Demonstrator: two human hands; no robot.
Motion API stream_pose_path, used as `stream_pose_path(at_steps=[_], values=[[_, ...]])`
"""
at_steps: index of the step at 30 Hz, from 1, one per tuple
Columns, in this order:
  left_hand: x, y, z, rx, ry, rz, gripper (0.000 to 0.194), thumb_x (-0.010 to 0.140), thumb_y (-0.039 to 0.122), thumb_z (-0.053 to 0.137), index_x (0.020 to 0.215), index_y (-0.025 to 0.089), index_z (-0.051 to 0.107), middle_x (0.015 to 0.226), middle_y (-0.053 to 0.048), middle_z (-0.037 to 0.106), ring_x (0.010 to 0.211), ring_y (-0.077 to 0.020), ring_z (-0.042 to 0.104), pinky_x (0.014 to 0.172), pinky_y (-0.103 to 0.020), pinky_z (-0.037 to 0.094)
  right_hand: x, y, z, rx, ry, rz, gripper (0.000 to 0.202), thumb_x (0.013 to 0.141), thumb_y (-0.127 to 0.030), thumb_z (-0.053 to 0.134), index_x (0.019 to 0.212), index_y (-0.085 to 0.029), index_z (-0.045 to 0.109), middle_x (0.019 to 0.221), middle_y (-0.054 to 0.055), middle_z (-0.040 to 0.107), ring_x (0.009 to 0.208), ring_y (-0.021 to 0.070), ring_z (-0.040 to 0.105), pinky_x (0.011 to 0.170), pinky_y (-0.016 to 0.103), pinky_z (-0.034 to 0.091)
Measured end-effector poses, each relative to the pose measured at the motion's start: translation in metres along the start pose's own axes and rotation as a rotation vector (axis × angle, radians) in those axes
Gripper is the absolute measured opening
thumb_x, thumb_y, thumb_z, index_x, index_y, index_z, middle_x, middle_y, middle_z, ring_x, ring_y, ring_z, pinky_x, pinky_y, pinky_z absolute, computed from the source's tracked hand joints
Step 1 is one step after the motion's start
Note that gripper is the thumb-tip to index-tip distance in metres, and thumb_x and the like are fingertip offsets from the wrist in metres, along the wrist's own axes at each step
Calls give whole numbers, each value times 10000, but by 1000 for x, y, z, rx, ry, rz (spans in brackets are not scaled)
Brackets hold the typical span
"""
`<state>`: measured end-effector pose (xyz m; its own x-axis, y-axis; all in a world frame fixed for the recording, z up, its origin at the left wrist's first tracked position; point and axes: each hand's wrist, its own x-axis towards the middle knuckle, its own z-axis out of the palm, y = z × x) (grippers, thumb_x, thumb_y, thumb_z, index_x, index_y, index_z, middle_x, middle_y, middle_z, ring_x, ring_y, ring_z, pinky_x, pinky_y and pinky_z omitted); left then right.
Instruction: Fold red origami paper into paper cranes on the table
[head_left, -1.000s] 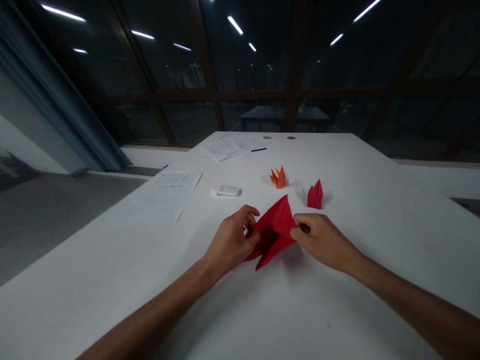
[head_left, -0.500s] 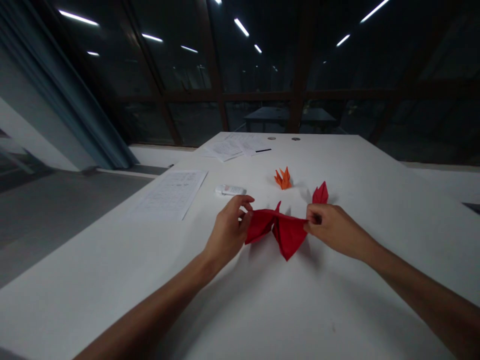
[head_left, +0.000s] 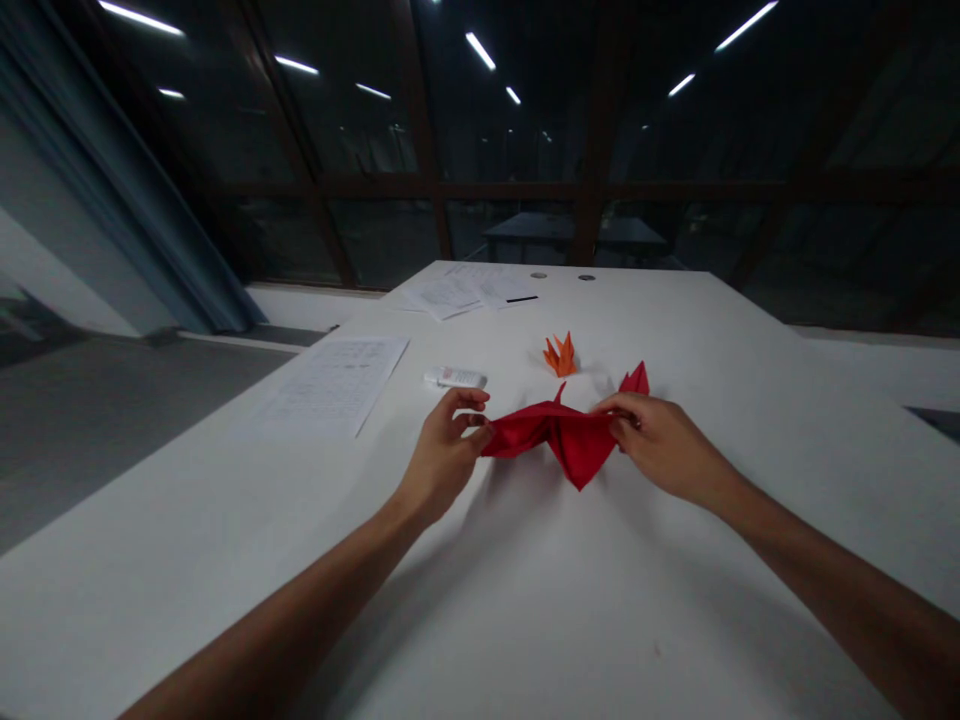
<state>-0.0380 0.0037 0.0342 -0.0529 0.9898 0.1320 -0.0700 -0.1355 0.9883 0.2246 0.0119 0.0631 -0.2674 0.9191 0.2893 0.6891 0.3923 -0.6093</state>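
Note:
A red origami crane [head_left: 581,445] spreads its wings between my hands, just over the white table. Its thin pointed tip sticks up at the far side. My left hand [head_left: 444,445] pinches the left wing's edge between thumb and fingers. On the other side, my right hand [head_left: 664,440] is closed on the right wing, its fingers lying along the upper edge. Just behind the right hand stands a second red folded paper piece [head_left: 636,380], its lower part hidden. A small orange origami crane [head_left: 560,355] rests farther back.
A white tube-like item [head_left: 455,377] lies beyond my left hand. Printed sheets [head_left: 337,380] are at the left, with more papers [head_left: 450,292] and a black pen-like stick [head_left: 522,299] at the back. Two round grommets [head_left: 586,277] sit near the table's [head_left: 600,620] far edge.
The red crane's wings have tilted flatter and its lower point has risen. My right hand's fingers have stretched farther along the wing. The view has shifted slightly.

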Motion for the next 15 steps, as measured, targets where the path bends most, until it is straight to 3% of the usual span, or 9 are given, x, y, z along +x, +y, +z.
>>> stream_pose_path(at_steps=[4,8,12,15], values=[[3,1,-5,205,63,182,313,716,87,621,1006,200,580,960,-34,590,879,-161,585,644,-237,480,-2,2,4,28,5,37,252,858,-136,445,856,-203,688,715,6,679,655,176,651,631,299,452],[5,3,-9,308,66,268,306,736,76,592,1014,203,586,1012,-49,613,936,-182,609,660,-248,492,0,11,11,158,1,89,219,862,-156,467,906,-201,677,742,2,673,648,168,667,620,293,487],[2,9,-4,295,82,302,225,797,117,608,1004,197,576,1033,-54,610,985,-186,607,692,-248,508,1,13,22,449,15,202,169,872,-261,581,1008,-188,649,772,6,662,650,168,658,612,298,528],[-4,16,3,231,42,302,193,834,184,658,999,199,558,1024,-44,594,976,-177,608,702,-242,523,-5,2,32,748,-60,300,309,844,-327,688,1106,-185,606,950,58,703,771,188,675,648,317,563]])
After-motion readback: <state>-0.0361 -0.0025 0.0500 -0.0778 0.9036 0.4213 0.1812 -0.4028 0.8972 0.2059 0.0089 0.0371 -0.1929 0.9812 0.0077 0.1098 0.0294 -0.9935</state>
